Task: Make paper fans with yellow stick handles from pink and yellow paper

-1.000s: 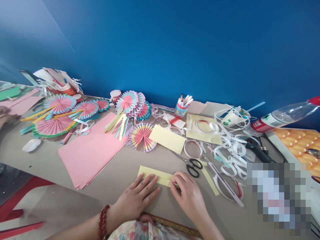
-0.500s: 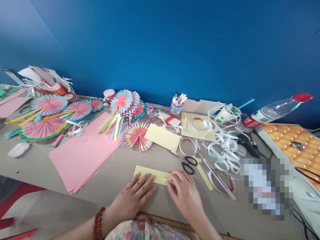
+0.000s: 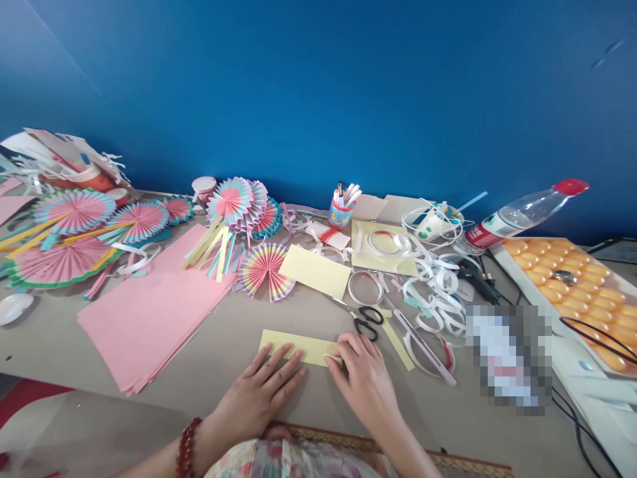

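Observation:
A pale yellow paper strip (image 3: 298, 346) lies crosswise on the table in front of me. My left hand (image 3: 261, 385) rests flat on its left half, fingers spread. At the strip's right end, my right hand (image 3: 363, 372) has its fingers curled, with thumb and index finger pinching the edge. Just beyond the right hand are black-handled scissors (image 3: 367, 321), their blades pointing away to the left. A larger yellow paper sheet (image 3: 316, 271) lies past them, beside a pleated pink paper fan (image 3: 267, 271).
Pink paper sheets (image 3: 149, 312) are stacked to the left, with finished rosettes (image 3: 74, 211) behind. Tape rolls (image 3: 365, 287), curled white strips (image 3: 438, 292) and a tilted bottle (image 3: 517, 216) are at the right. A pen cup (image 3: 342, 214) stands near the blue wall.
The camera view has turned slightly to the right, so the table's things sit further left. Both hands stay on the yellow strip, nearly unmoved.

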{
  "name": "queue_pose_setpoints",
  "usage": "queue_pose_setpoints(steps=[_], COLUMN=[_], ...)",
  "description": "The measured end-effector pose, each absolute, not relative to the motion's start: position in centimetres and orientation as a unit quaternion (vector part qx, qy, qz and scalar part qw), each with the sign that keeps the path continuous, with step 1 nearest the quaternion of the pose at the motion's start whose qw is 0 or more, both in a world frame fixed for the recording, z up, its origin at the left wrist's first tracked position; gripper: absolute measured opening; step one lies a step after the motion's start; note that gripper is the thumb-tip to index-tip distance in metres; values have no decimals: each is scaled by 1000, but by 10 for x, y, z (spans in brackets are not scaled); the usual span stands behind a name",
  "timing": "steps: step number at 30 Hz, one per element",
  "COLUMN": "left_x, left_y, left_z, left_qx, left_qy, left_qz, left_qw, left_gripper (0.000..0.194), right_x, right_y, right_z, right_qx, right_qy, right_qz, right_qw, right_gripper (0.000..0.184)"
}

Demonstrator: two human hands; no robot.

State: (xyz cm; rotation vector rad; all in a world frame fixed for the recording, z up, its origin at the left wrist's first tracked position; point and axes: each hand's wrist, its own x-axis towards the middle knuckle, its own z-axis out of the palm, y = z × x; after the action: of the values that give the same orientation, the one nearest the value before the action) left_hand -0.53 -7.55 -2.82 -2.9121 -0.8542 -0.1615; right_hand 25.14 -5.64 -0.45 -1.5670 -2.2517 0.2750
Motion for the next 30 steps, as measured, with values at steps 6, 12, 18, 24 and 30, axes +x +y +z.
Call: queue_pose_setpoints(steps=[6,12,18,24,30], left_x=[-5,-5,-5,-5,-4], left_y=[-76,-76,-77,-76,-76], left_z=[-28,-29,-30,-29,-28], left_qx=[-957,-956,-955,-954,-955], left_qy=[-279,-281,-285,-286,-281], left_qz=[-59,-61,-64,-73,-69], left_qw=[51,52,56,51,61], left_gripper=[88,89,94,93,96], right_x=[251,251,250,249,250], right_y=[-55,-55,-57,-66,-66], right_z=[-5,-5,-3,-9,-18], right_qx=[-559,-561,-569,-534,-431], right_qy=[-800,-800,-789,-816,-878], right_qz=[97,91,106,58,15], right_qw=[194,195,208,215,208], right_gripper=[16,16,15,25,32])
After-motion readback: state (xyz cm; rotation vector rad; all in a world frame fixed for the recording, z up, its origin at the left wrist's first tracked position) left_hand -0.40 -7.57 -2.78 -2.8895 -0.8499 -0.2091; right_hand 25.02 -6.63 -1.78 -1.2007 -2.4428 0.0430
